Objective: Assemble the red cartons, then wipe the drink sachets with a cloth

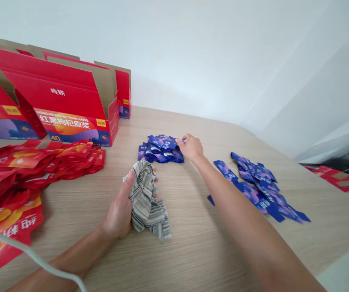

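Observation:
My left hand (120, 209) is closed around a crumpled grey-and-white striped cloth (145, 198), held palm up over the table with one end hanging down. At the right end of a stacked pile of blue sachets (159, 151), my right hand (191, 147) has its thumb and fingers pinched on a blue sachet (177, 142) near the top. The tips of those fingers are partly hidden. Right of my right forearm lies a looser spread of blue sachets (259, 184), part of it covered by the arm.
Several open red cartons (71, 101) stand along the back left. In front of them is a large heap of red pouches (25, 162). A white cable (34, 255) crosses the lower left. The table (174, 259) meets a white wall at the back.

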A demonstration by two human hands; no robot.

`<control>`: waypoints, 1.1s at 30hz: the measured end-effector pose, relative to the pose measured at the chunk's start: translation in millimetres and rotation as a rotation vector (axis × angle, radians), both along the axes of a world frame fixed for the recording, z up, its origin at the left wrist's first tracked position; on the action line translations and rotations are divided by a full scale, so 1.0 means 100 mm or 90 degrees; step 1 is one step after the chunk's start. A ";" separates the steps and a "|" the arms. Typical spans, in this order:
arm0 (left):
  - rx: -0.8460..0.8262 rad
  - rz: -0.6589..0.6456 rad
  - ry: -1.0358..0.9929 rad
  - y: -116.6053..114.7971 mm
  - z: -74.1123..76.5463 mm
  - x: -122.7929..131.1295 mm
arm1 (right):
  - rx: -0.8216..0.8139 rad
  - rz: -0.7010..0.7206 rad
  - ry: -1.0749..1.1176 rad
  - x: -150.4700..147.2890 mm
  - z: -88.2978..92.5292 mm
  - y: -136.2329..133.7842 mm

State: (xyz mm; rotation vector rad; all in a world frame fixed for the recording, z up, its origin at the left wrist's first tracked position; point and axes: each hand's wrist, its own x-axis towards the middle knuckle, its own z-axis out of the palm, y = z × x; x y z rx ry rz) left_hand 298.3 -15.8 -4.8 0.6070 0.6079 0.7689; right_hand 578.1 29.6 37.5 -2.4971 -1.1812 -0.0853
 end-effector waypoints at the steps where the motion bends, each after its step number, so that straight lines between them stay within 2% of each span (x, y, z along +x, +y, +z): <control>1: -0.002 0.000 0.004 0.00 0.01 0.00 | -0.033 -0.014 -0.021 0.11 0.02 -0.13; 6: -0.008 0.013 0.027 -0.02 0.07 0.04 | -0.268 -0.074 -0.057 0.80 0.04 -0.79; 10: -0.005 0.000 0.028 -0.03 0.09 0.05 | -0.389 -0.045 -0.075 1.04 -0.08 -1.06; 14: 0.008 -0.003 0.003 -0.04 0.07 0.03 | -0.393 -0.032 -0.135 0.98 -0.16 -1.15; 19: 0.016 0.001 -0.002 -0.03 0.07 0.00 | -0.324 -0.039 -0.181 0.84 -0.06 -1.29; 22: 0.017 0.009 -0.007 -0.03 0.10 -0.01 | -0.248 -0.049 -0.216 0.61 0.01 -1.32; 25: 0.020 0.025 -0.034 -0.03 0.10 -0.01 | -0.111 -0.014 -0.210 0.13 0.05 -1.24; 28: 0.032 0.051 -0.055 -0.05 0.09 0.01 | 0.133 0.152 -0.027 -0.52 0.06 -1.09; 30: 0.030 0.060 -0.066 -0.08 0.08 0.02 | 0.220 0.257 0.084 -0.97 0.04 -0.99; 33: 0.002 0.078 -0.103 -0.11 0.11 0.02 | 0.300 0.382 0.129 -1.52 -0.04 -0.86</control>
